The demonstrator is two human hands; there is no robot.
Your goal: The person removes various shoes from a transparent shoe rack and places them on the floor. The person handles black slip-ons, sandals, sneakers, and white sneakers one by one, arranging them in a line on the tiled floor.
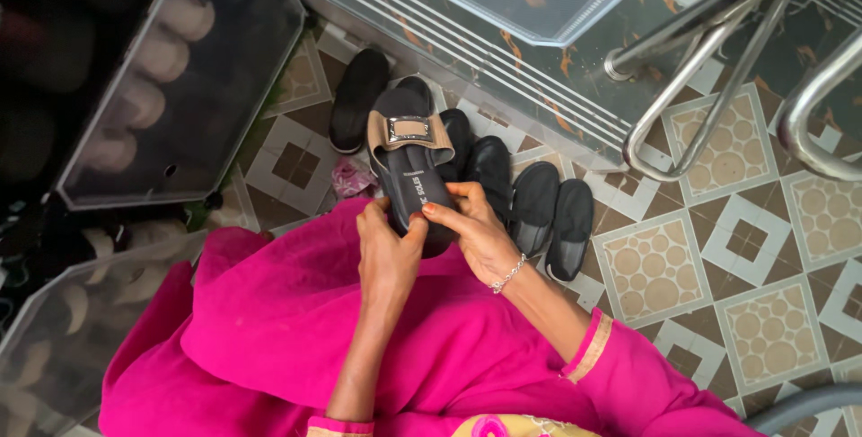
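Sandal (411, 167), black sole with a tan strap and a rectangular metal buckle, is held over the person's lap above pink cloth (296, 311). Its long axis runs away from the body: heel end at the hands, toe end pointing out toward the floor ahead, footbed facing up to the camera.

Left hand (388, 253): closed on the heel end from the left side, thumb on the footbed, fingers wrapped under. Right hand (476, 230): closed on the same heel end from the right, fingertips pressing on the rim; a thin bracelet (508, 273) sits at the wrist. Both grips sit at the near end of the sandal, thumbs almost touching; neither hand is clearly nearer, and the buckle end lies free, well beyond both.

Surroundings: a row of dark shoes (530, 203) lies on the patterned tile floor (772, 329) just past the sandal, one more black shoe (356, 100) to its left. Clear plastic boxes (180, 87) stand at left. Metal chair legs (709, 87) at upper right.
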